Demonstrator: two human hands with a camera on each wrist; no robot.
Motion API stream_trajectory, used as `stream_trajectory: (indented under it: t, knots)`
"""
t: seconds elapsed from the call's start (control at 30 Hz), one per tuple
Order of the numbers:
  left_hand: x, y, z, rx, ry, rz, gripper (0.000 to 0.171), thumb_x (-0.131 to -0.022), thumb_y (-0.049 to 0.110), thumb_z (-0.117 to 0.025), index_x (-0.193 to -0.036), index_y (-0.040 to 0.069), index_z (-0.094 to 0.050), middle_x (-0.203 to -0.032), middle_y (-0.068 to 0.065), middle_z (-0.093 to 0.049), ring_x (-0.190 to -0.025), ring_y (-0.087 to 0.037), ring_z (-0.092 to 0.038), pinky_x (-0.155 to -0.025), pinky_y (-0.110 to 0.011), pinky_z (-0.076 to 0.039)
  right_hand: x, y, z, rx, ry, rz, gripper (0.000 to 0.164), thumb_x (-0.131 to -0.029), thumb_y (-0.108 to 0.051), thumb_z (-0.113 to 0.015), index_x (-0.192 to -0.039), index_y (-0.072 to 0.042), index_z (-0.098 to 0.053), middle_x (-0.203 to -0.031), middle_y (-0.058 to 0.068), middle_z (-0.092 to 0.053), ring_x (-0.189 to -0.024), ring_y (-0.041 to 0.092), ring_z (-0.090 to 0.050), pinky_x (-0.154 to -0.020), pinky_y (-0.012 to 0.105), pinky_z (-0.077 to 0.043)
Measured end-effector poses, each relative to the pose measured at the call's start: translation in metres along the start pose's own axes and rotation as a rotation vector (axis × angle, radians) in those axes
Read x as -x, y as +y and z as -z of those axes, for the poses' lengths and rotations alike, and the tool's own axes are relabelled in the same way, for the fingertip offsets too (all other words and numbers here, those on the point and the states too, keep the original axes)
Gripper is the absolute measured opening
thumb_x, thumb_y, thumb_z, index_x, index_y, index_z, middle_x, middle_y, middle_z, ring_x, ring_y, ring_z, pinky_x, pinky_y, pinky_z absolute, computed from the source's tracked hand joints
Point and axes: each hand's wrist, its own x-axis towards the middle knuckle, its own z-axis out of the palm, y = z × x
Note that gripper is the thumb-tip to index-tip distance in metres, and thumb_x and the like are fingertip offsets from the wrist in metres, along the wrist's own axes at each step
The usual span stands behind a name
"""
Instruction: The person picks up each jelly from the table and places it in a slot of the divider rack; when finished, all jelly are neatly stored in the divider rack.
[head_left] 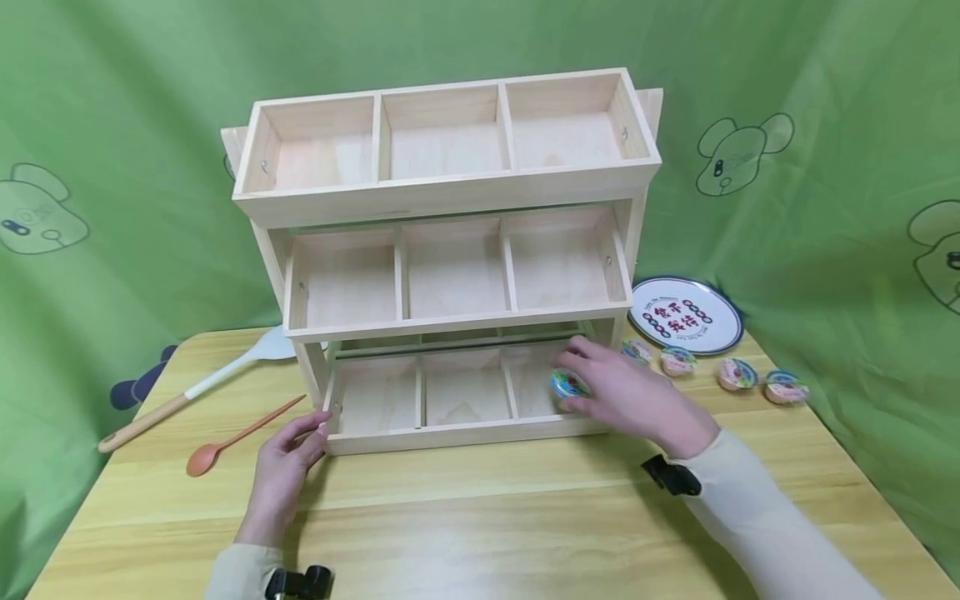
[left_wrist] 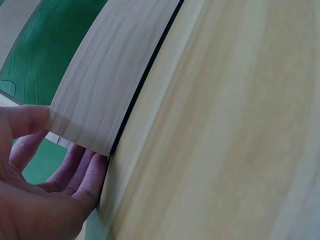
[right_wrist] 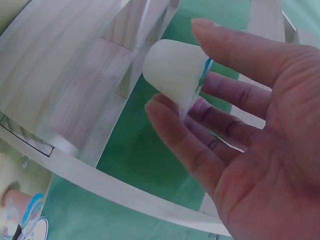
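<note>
A pale wooden three-tier rack (head_left: 450, 193) stands on the table, each tier split into three compartments. My left hand (head_left: 283, 471) grips the left front corner of the bottom tier (left_wrist: 95, 95), thumb at the upper edge and fingers round the end. Over the right compartment of that tier, my right hand (head_left: 626, 392) holds a small jelly cup (head_left: 568, 383) with a blue printed lid. In the right wrist view the jelly cup (right_wrist: 172, 67) shows a whitish body, tilted sideways between thumb and fingers.
Several pinkish cups (head_left: 737, 374) with printed lids sit right of the rack, near a white plate (head_left: 686, 310) with a dark rim. Left of it lie a spatula (head_left: 217, 375) with a wooden handle and an orange spoon (head_left: 204, 459). A green curtain (head_left: 450, 42) hangs behind.
</note>
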Motion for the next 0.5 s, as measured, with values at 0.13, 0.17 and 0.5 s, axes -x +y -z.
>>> stream_trajectory:
  t: [0.13,0.17,0.5]
  knots:
    - [0.0,-0.001,0.001,-0.003,-0.002,0.005,0.035,-0.097,0.002,-0.059,-0.131,-0.009,-0.055,-0.136,-0.015,-0.051,-0.11,-0.017,-0.058,-0.091,-0.021,-0.054,-0.006,-0.001,-0.005,0.011,-0.021,0.01,0.044,-0.083,-0.024,-0.08,-0.12,-0.005,-0.064,-0.11,0.003,-0.056,-0.086,0.016,-0.058,-0.073,0.032,-0.057]
    - [0.0,-0.001,0.001,-0.004,-0.002,0.006,0.035,-0.097,0.002,-0.059,-0.13,-0.009,-0.056,-0.136,-0.014,-0.051,-0.11,-0.017,-0.058,-0.091,-0.021,-0.054,-0.007,-0.002,-0.006,0.01,-0.027,0.014,0.045,-0.084,-0.024,-0.08,-0.12,-0.005,-0.064,-0.11,0.003,-0.056,-0.086,0.016,-0.059,-0.073,0.032,-0.057]
    - [-0.001,-0.001,0.002,0.001,-0.017,0.007,0.035,-0.097,0.001,-0.059,-0.13,-0.01,-0.055,-0.136,-0.015,-0.05,-0.108,-0.017,-0.06,-0.091,-0.023,-0.054,-0.019,-0.01,-0.015,0.033,-0.033,0.079,0.043,-0.083,-0.019,-0.081,-0.119,-0.004,-0.064,-0.11,0.006,-0.058,-0.087,0.019,-0.062,-0.073,0.031,-0.059]
